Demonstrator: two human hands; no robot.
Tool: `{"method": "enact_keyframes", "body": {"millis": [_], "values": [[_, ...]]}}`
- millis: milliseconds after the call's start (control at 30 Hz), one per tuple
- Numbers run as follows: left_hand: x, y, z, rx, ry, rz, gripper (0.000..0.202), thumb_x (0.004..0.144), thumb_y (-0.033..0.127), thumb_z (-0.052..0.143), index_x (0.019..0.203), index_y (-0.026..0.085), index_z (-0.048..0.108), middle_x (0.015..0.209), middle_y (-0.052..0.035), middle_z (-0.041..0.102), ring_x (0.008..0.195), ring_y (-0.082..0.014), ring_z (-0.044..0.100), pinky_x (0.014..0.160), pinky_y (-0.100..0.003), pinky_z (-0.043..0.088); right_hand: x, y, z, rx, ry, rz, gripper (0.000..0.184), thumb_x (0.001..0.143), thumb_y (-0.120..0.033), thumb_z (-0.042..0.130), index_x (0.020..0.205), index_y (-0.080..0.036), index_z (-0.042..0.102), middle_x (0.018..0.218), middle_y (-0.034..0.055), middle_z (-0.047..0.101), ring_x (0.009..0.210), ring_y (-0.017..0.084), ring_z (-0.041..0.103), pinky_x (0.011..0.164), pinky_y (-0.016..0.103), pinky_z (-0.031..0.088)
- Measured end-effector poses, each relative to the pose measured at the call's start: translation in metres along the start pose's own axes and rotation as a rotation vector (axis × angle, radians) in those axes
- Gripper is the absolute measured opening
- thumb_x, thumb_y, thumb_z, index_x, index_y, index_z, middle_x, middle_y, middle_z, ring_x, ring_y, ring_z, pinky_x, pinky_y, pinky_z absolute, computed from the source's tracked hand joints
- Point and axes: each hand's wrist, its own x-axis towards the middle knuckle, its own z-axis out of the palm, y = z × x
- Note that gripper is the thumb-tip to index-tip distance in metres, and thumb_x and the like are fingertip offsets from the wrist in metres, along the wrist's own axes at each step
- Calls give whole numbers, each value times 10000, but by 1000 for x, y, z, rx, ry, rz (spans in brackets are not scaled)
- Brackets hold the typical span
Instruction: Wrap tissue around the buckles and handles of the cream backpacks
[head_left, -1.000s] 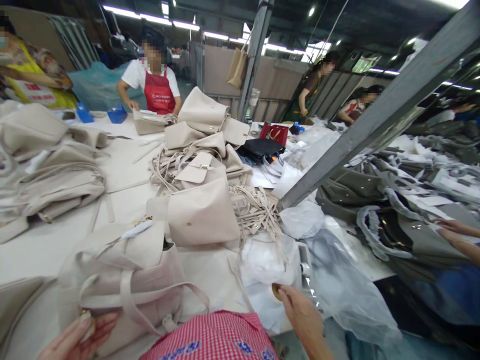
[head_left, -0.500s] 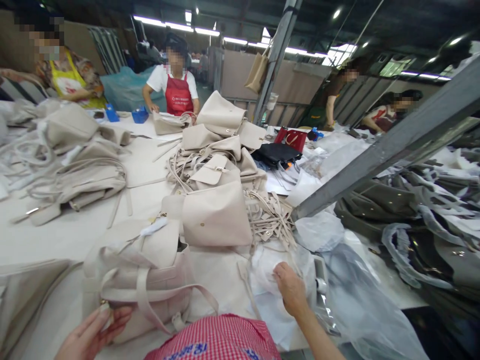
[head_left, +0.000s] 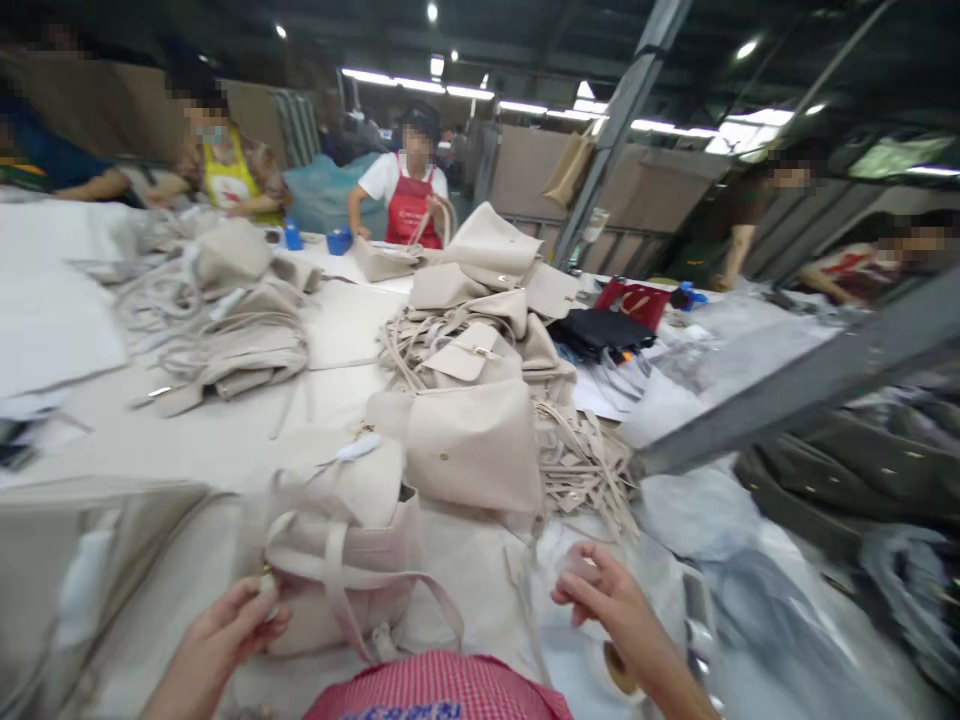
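A cream handbag with long straps lies on the white table right in front of me. My left hand pinches the bag's left corner by a small metal fitting, fingers closed on it. My right hand is raised over white and clear plastic wrapping, with thumb and fingers pinched on a thin piece of it. A tape roll lies just below that wrist.
A heap of cream bags and loose straps fills the table's middle, more bags at the left. Dark green bags lie right under a slanting steel beam. Several people work at the far side.
The view has swung to the right and blurred. My right hand lifted from the plastic pile with a piece pinched. My left hand kept its hold on the bag's corner.
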Motion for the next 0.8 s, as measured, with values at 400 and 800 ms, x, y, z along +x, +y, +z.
{"method": "enact_keyframes", "body": {"millis": [400,800], "values": [[-21,1,-12,-137,-118,75,354,587,469,734,605,171,544,584,36,533,584,-111,503,594,-229,404,-36,-38,270,-304,-1012,143,140,646,-246,528,769,-193,566,525,-52,570,428,96,487,457,216,393],[-12,-1,-21,-166,-142,-15,274,563,394,719,565,159,579,588,4,574,587,-122,501,580,-243,368,-9,-11,304,-443,-693,44,85,640,-259,510,712,-214,524,496,-60,526,455,126,522,429,223,384]]}}
